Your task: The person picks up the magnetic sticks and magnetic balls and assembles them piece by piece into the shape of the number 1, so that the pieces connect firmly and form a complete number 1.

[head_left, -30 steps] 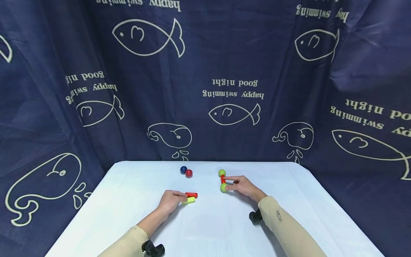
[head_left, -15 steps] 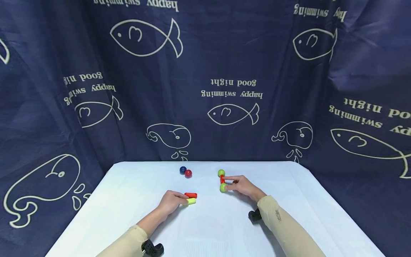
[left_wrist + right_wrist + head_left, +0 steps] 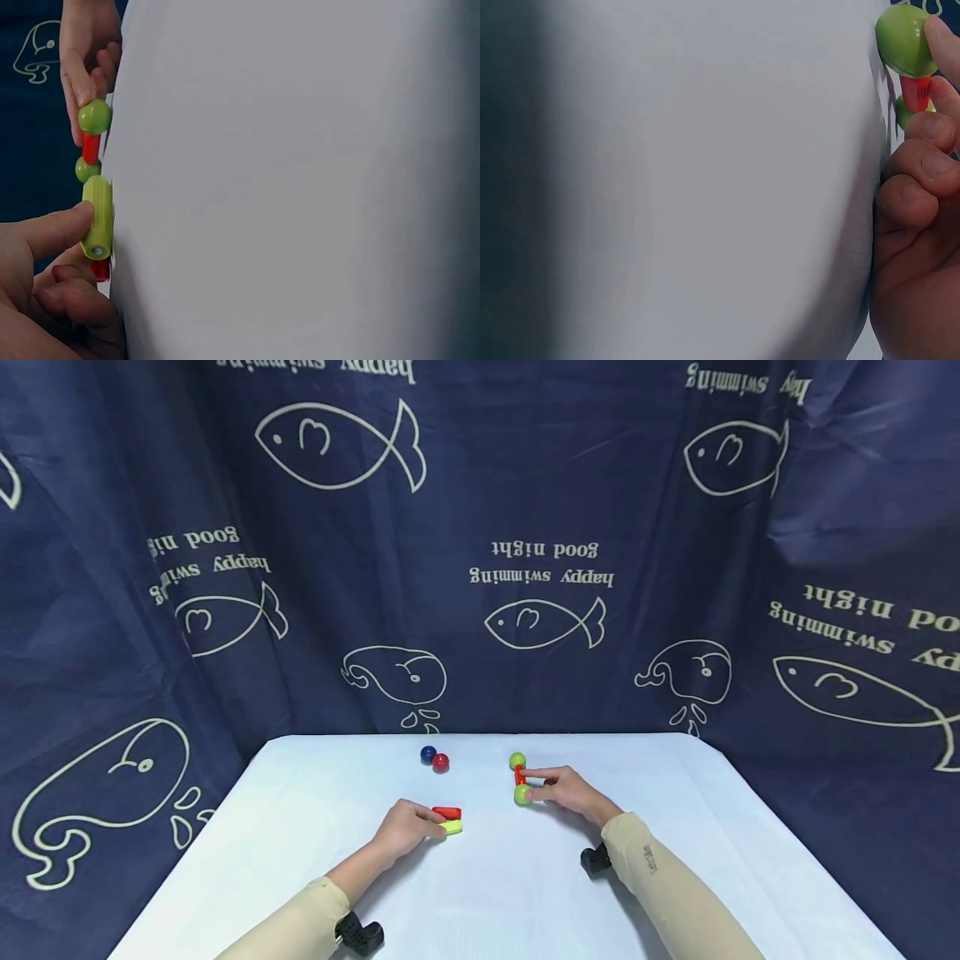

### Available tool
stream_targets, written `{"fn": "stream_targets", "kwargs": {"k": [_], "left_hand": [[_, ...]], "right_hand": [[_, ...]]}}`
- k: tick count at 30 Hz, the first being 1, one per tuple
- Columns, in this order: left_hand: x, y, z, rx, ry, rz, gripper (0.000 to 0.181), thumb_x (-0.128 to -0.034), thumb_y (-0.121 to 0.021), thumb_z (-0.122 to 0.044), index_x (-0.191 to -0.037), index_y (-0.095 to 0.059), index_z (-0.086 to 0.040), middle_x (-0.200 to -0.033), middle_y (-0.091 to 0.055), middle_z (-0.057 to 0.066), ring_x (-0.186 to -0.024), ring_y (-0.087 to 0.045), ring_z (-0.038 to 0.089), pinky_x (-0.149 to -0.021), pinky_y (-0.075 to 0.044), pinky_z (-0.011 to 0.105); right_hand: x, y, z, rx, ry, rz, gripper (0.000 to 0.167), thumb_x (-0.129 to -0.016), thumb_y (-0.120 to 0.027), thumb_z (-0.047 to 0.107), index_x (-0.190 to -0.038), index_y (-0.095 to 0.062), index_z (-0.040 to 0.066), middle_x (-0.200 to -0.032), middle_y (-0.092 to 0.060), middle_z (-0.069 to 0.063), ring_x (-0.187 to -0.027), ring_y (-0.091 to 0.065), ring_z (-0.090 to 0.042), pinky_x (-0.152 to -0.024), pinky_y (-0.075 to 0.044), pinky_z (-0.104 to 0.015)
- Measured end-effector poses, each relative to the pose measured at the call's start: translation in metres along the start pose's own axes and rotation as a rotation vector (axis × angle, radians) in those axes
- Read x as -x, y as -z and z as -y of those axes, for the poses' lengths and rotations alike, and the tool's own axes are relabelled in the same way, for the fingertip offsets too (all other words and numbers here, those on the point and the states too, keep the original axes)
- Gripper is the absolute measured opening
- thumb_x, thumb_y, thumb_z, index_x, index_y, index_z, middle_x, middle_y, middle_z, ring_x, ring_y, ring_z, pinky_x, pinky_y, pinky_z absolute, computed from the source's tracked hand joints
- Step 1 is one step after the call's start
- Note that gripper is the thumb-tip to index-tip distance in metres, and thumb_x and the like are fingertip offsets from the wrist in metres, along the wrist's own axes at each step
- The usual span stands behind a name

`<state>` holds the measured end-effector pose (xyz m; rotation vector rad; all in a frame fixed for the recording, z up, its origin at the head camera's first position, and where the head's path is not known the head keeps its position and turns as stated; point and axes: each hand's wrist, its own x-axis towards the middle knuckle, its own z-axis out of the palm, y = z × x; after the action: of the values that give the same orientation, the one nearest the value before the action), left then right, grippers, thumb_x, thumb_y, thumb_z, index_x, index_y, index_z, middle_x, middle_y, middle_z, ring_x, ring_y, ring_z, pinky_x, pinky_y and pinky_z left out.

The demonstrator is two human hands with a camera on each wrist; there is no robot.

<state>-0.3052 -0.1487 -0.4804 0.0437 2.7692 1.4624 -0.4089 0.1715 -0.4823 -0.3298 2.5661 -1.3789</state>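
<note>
My left hand has its thumb on a yellow-green rod lying on the table. Just behind that rod is a red rod; whether the fingers touch it I cannot tell. My right hand holds a piece made of a red rod between two green balls, the far one and the near one. The right thumb lies on the near ball, and the index finger reaches along the red rod.
A dark blue ball and a red ball sit side by side toward the back of the white table. Behind the table hangs a navy curtain with fish drawings.
The yellow-green rod has shifted slightly to the right along with my left hand, relative to the red rod behind it. My right hand and its piece have stayed in place.
</note>
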Motion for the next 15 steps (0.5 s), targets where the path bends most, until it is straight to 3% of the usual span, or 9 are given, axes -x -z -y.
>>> {"fn": "stream_targets", "kwargs": {"k": [15], "left_hand": [[-0.0003,-0.0018,0.0004,-0.032,0.041,-0.008,0.016,-0.075,-0.085,-0.02,-0.087,-0.081,-0.01,-0.102,-0.073,0.005,-0.096,-0.06,0.02,-0.081,-0.048,0.037]], "right_hand": [[0.0,-0.0004,0.0004,-0.003,-0.023,0.004,0.053,-0.078,-0.086,0.039,-0.129,-0.07,0.032,-0.064,-0.042,0.004,-0.049,-0.029,-0.013,-0.048,-0.029,-0.026]]}}
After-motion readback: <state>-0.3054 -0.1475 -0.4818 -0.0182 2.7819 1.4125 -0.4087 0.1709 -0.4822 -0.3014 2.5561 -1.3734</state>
